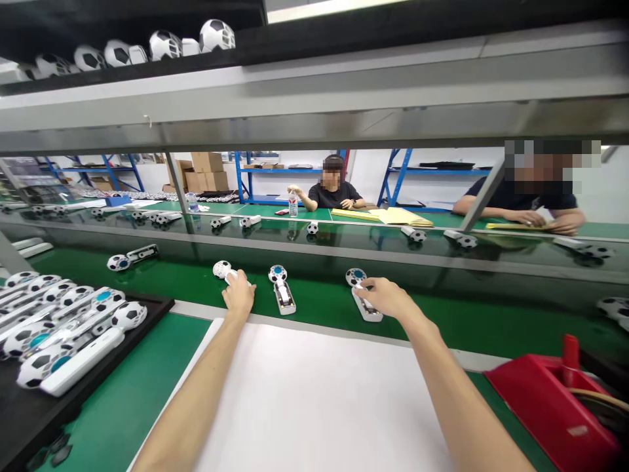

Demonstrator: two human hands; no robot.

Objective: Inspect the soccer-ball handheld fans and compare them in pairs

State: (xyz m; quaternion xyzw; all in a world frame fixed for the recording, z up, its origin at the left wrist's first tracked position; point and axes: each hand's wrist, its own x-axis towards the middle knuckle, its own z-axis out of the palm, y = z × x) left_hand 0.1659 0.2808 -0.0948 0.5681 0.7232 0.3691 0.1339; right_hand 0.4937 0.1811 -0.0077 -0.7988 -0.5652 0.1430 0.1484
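Observation:
Both my arms reach forward onto the green conveyor belt (314, 298). My left hand (239, 295) is closed over the white handle of a football-patterned handheld fan (222, 269) lying on the belt. My right hand (386, 296) grips the handle of another fan (356, 278), whose round head shows a blue centre. Between the two hands lies a third fan (282, 288), open-backed with a blue centre, untouched.
A white sheet (314, 400) covers the bench in front of me. A black tray (29, 406) at left holds several football fans. A red box (550, 400) sits at right. Two people sit across the line at a green table. Several fans rest on the upper shelf (147, 52).

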